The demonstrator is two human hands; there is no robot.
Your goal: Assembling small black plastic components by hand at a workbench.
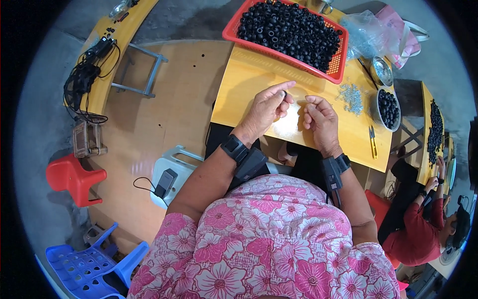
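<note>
Over yellow tabletop (238,89), left grip (264,110) pinches a black piece (285,93).

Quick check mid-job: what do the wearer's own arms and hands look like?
The left hand and right hand are ungloved. Each wrist has a black strap with a dark, boxy unit; a thin dark cable runs from the right unit. The short sleeves are white with pink flowers.

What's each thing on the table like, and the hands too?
Left hand: pinching a small black piece
Right hand: fingers curled; hold unclear
Red basket: heaped with black rings
Grey bowl: filled with black pieces
Silver bowl: upright
Yellow snips: lying down, unheld
Clear bits: loosely piled
Plastic bag: crumpled
</note>
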